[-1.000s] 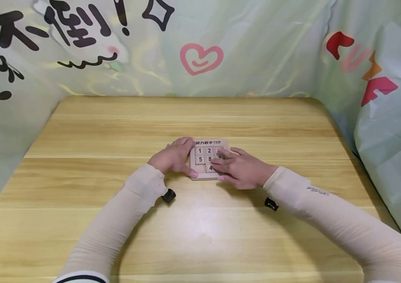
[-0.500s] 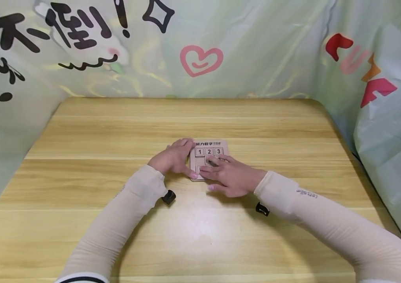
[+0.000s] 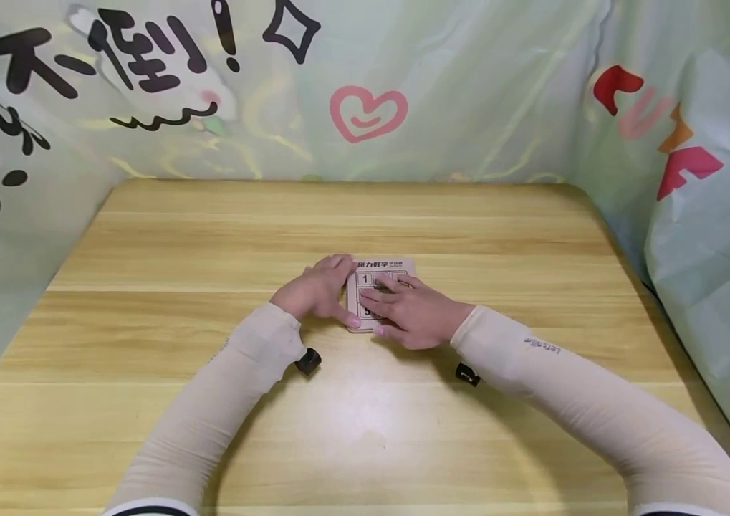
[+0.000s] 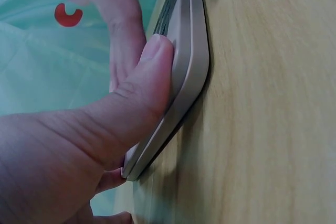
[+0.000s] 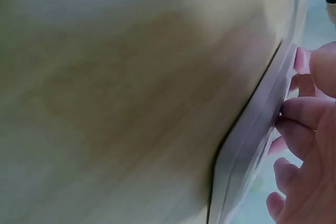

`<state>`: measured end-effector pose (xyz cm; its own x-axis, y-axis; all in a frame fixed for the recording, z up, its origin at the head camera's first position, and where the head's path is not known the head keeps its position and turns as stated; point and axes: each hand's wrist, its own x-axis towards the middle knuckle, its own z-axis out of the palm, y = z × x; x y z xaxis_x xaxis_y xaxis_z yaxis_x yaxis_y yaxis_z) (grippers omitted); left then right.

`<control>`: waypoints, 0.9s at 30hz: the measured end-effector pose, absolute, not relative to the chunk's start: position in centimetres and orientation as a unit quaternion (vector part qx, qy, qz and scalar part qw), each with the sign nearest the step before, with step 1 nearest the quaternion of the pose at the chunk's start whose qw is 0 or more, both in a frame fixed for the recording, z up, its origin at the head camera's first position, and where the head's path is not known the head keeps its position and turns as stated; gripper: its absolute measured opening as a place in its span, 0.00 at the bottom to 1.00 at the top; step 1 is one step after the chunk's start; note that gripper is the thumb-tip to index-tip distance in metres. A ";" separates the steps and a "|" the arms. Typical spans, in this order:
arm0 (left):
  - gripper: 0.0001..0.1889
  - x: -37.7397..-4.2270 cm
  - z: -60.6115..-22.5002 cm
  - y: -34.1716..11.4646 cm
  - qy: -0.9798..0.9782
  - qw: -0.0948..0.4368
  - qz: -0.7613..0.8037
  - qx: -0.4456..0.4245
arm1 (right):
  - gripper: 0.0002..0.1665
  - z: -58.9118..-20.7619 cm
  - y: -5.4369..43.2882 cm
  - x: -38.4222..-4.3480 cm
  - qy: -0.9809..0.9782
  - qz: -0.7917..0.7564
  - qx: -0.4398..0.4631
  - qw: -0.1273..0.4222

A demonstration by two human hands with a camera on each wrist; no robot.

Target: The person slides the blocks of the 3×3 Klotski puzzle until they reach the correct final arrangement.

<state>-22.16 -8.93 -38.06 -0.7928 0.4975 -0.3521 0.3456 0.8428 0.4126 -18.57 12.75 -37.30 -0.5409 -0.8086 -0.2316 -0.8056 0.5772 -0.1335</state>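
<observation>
Left hand (image 3: 315, 288) pinches number board (image 3: 352, 290), title (image 3: 379, 264) far, lengthwise away; right hand (image 3: 418, 314) spread atop.

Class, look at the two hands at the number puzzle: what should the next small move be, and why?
Probably raise the right hand slightly before sliding anything more. It covers most of the tiles: in the head view the 1 reads clearly, but many others are hidden. The left hand grips the left side of the number puzzle, which should help steady it.
</observation>
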 end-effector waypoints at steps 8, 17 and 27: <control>0.59 -22.3 -37.9 -8.9 0.933 0.231 0.162 0.225 | 0.35 -37.0 15.9 -18.5 0.893 -0.010 -0.432 0.124; 0.59 -22.3 -37.8 -8.9 0.931 0.235 0.169 0.221 | 0.35 -37.4 15.1 -18.5 0.887 -0.024 -0.444 0.126; 0.59 -22.2 -37.9 -8.8 0.931 0.238 0.171 0.218 | 0.35 -36.8 16.8 -16.8 0.884 -0.009 -0.450 0.127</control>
<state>-22.15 -8.83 -37.89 -0.7918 0.4871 -0.3686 0.3240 0.8465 0.4225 -16.82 16.77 -36.79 -0.5620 -0.7984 -0.2160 -0.7938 0.5941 -0.1305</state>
